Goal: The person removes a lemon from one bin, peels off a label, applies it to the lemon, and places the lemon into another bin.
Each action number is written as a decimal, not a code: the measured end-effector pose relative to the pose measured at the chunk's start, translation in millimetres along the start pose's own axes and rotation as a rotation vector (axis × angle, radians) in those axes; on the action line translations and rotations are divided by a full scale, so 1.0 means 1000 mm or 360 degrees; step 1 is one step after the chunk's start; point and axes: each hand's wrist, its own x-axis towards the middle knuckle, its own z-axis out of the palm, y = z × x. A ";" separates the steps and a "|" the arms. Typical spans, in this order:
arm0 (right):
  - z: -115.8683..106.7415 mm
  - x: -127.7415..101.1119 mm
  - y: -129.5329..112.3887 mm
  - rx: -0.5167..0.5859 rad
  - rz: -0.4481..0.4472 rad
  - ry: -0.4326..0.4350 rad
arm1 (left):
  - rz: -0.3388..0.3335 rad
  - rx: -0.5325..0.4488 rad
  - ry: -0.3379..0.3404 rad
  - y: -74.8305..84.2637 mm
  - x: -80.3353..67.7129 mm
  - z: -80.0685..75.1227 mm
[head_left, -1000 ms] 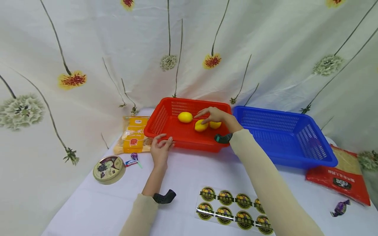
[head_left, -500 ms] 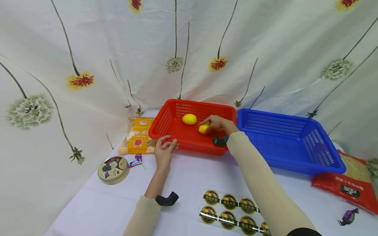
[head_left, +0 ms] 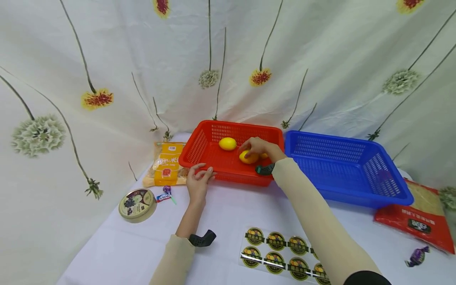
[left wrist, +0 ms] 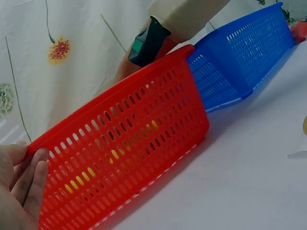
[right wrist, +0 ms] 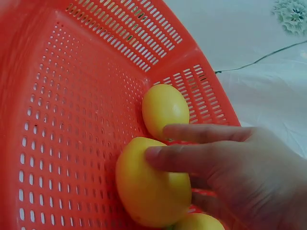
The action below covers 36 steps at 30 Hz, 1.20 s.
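Inside the red basket (head_left: 221, 168) lie three yellow lemons. My right hand (head_left: 261, 147) is down in it, gripping one lemon (head_left: 249, 157). In the right wrist view the thumb presses on that lemon (right wrist: 148, 187), with fingers behind it. A second lemon (head_left: 227, 144) sits to its left, and beyond the fingers in the right wrist view. The third lemon (right wrist: 201, 222) is mostly hidden beneath the hand. At the front left, my left hand (head_left: 197, 185) holds the basket's rim; in the left wrist view its fingers (left wrist: 36, 187) lie against the outer wall.
A blue basket (head_left: 327, 168) stands right of the red one, a red-and-clear bag (head_left: 417, 221) by its corner. An orange bag (head_left: 165, 166), round tin (head_left: 136, 204), lollipop (head_left: 167, 190) and small packet (head_left: 163, 197) lie left. A sticker sheet (head_left: 274, 251) and wrapped candy (head_left: 417, 256) are in front.
My right hand has lowered from above the lemons and closed round one of them, which has shifted slightly. The left hand stays on the rim. The head view has shifted a little.
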 end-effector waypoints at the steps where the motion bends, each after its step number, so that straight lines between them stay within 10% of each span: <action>1: 0.001 -0.002 0.000 -0.0003 0.0029 -0.0030 | -0.0008 0.0003 -0.0002 -0.001 0.000 0.000; 10: 0.008 -0.013 0.010 -0.0058 0.0130 -0.0070 | -0.0027 0.0004 -0.0030 -0.007 -0.003 0.005; 19: -0.013 -0.032 0.004 -0.0176 -0.0130 0.0104 | -0.0015 0.0037 -0.0016 -0.007 -0.002 0.010; 27: -0.020 -0.125 -0.043 -0.0171 -0.0606 0.0769 | 0.0039 0.0118 0.0053 -0.002 0.001 0.003; 31: 0.008 -0.186 -0.042 -0.0216 -0.0726 0.1122 | 0.0032 0.0121 0.0044 -0.004 0.001 0.003; 36: 0.060 -0.233 -0.020 -0.0346 -0.0716 0.1214 | 0.0034 0.0117 0.0028 -0.003 0.003 0.003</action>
